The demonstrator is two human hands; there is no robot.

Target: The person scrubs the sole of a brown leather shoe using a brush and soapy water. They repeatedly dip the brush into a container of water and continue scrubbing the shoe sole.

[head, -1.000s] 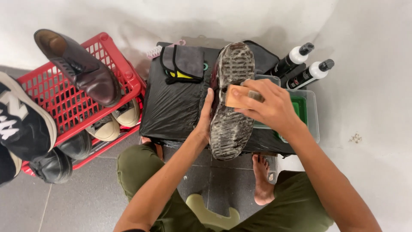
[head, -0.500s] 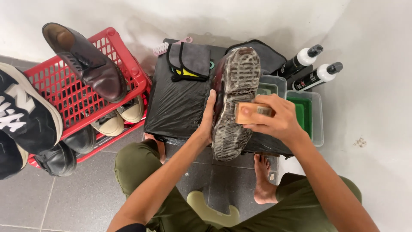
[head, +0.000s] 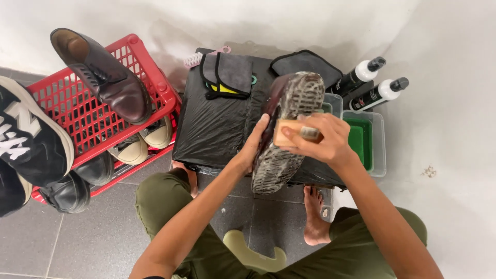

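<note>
Landmark: black-wrapped box [head: 217,124], in front of the seated person, against the white wall.
Boot [head: 287,132]: held sole-up over the box's right part, toe towards the wall, heel over the near edge; the tread is soapy.
Left hand [head: 254,143]: fingers curled round the boot's left side, gripping it.
Right hand [head: 320,137]: fingers closed on a wooden brush [head: 288,133], pressed to the middle of the sole.
Around: grey cloths [head: 230,72] lie on the box's far side; a pink comb [head: 194,58] pokes out at the far left corner.
Right of the box: a clear tub [head: 376,142] with green inside, touching the box; two black bottles [head: 369,85] with white collars lie beyond it.
Left of the box: a red basket [head: 82,119], just beside it, with a brown shoe [head: 103,77] on top, pale shoes [head: 139,142] under its rim, and black shoes [head: 62,170] at its left and near sides.
Below: a bare foot [head: 315,217] on grey tiles at the box's near right corner; a green sandal [head: 253,253] between the knees.
Open room: bare white floor right of the tub; tiles near-left of the box.
Change: the boot has tipped further right, showing more dark red upper; the brush sits a little nearer the toe than half a second ago.
</note>
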